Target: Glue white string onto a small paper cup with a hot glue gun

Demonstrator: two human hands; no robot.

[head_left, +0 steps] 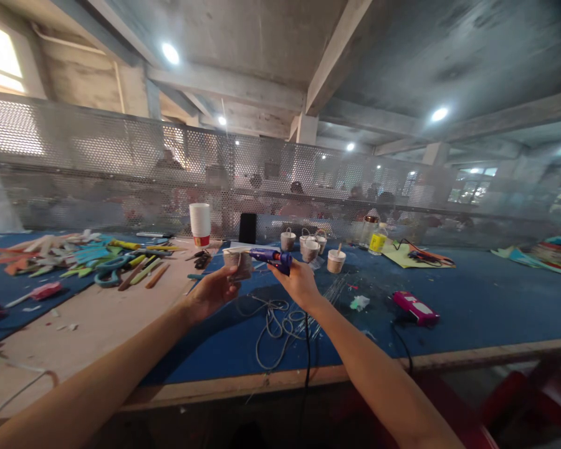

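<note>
My left hand [219, 291] is closed around a small greyish cup [239, 264], held tilted above the table. In my right hand [299, 284] is a blue glue gun [267, 254], its nozzle pointing left at the cup's rim. Whether the nozzle touches the rim I cannot tell. A black cord hangs from below my right hand over the table's front edge. Behind the glue gun stand several small cups with looped handles [310, 251]. Another cup [336, 261], with a stick in it, is to their right. A loose grey cord [273, 330] lies coiled below my hands.
On the left are colourful strips [81, 252], scissors [111, 269] and markers [143, 270]. A paper cup stack [200, 223] and a black phone [247, 228] stand behind. To the right lie a magenta device [416, 308] and a yellow-labelled bottle [378, 240]. Perforated metal panels [271, 174] border the back.
</note>
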